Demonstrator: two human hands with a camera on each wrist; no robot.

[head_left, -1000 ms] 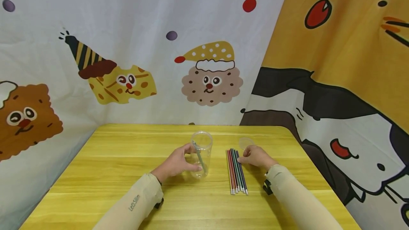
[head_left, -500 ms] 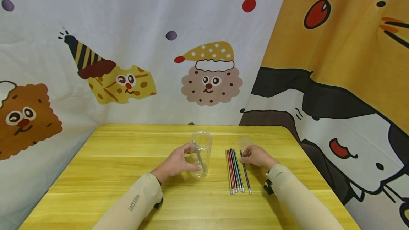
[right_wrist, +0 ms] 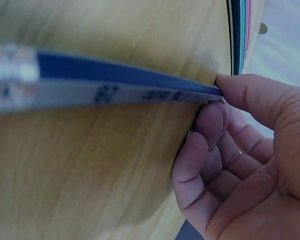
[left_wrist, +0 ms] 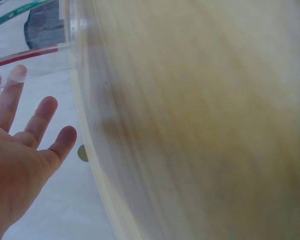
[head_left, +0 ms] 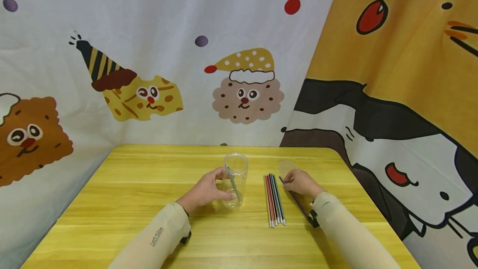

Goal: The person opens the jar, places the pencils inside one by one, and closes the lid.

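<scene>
A clear plastic cup (head_left: 242,177) stands upright on the table, with my left hand (head_left: 203,191) holding it from the left side, thumb in front. Through its wall in the left wrist view I see a green pencil (left_wrist: 20,14) and a red pencil (left_wrist: 25,56) leaning inside. My right hand (head_left: 301,183) pinches a blue pencil (right_wrist: 125,82) between thumb and fingers near one end. The pencil's metal-capped end slants toward the right wrist. Just left of that hand, several pencils (head_left: 274,200) lie side by side, red to dark green.
A round clear lid (head_left: 286,166) lies flat behind my right hand, partly covered by it. The yellow wood-grain table (head_left: 149,165) ends at a printed cloth (head_left: 168,32) at the back.
My right hand has drawn the blue pencil away from the row to the right and tilted it, its capped end swinging toward the right wrist. The left hand and cup have stayed still.
</scene>
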